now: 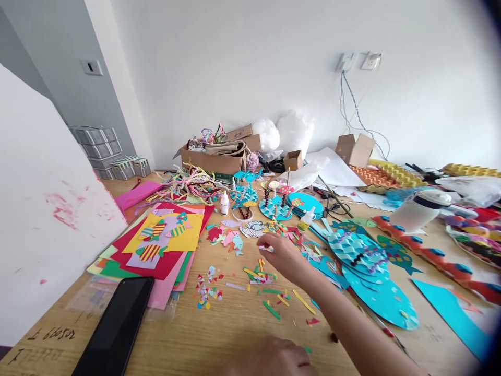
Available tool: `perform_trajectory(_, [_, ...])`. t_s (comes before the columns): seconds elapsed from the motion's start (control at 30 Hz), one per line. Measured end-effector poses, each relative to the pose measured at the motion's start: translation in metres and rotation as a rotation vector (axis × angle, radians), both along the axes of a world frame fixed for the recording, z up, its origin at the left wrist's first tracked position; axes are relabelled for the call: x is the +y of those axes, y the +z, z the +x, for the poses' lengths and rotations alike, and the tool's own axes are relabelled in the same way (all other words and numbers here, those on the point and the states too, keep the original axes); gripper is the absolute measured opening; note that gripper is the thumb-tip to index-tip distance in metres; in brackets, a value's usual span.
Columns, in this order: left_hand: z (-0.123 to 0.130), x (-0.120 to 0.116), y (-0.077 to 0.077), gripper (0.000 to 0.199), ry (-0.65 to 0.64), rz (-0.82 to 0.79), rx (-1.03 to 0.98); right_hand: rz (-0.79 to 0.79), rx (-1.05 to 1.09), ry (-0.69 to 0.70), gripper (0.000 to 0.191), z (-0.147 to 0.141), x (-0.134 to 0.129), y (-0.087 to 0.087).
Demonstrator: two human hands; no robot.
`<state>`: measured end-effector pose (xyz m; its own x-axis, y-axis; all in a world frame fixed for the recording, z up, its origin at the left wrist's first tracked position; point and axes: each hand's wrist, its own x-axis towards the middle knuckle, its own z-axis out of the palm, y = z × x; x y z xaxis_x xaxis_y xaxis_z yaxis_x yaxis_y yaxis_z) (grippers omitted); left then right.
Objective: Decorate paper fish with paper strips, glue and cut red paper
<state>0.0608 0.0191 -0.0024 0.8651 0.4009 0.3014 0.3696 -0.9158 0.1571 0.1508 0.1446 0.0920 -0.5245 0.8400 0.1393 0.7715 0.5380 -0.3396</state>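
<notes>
Right hand (282, 255): extended over the middle of the surface (235, 326), forearm entering from the lower right. Fingers bent, tips close together, so the grip looks narrow. A pale paper slip (266, 249) shows just under my fingertips; I cannot tell whether it is pinched or lying beneath them.

Left hand (270, 360): low, at the near edge of view, blurred and partly cut off. Knuckles up; state of that grip cannot be told.

Fish cutouts (237, 244), pink, red and light blue: loose group just left of my right hand. Black-outlined fish drawing (253, 228): directly beyond the fingertips. Paper strips (271, 310), green, yellow and lilac: scattered between my two hands. Paper confetti (210, 288): small cluster to their left.

Further left: a fanned stack of coloured paper (158, 297), with striped paper fish (149, 253) lying on the upper sheets. Black phone (117, 321) nearer me, partly over the stack's near side.

Beyond the cutouts: white glue bottle (224, 204), upright. Second bottle (307, 219), yellow-labelled, tilted, in front of stacked turquoise discs (309, 206).

Right of my forearm: turquoise oval (385, 300), flat. Translucent jar (418, 213) farther off, leaning. Cardboard box (213, 161), filled, near the wall.
</notes>
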Motion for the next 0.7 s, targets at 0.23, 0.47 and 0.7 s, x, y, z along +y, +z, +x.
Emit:
perform_trajectory(0.23, [-0.006, 0.008, -0.015, 0.006, 0.098, -0.155, -0.147, -0.079, -0.235, 0.123, 0.021, -0.051, 0.07, -0.006])
perform_trajectory(0.47, [-0.01, 0.002, -0.023, 0.008, 0.029, -0.265, -0.107, -0.122, -0.465, 0.186, 0.029, -0.085, 0.1, -0.025])
perform_trajectory(0.7, [-0.01, 0.004, -0.007, 0.008, 0.056, -0.275, -0.074, -0.165, -0.592, 0.202, 0.028, -0.092, 0.109, -0.027])
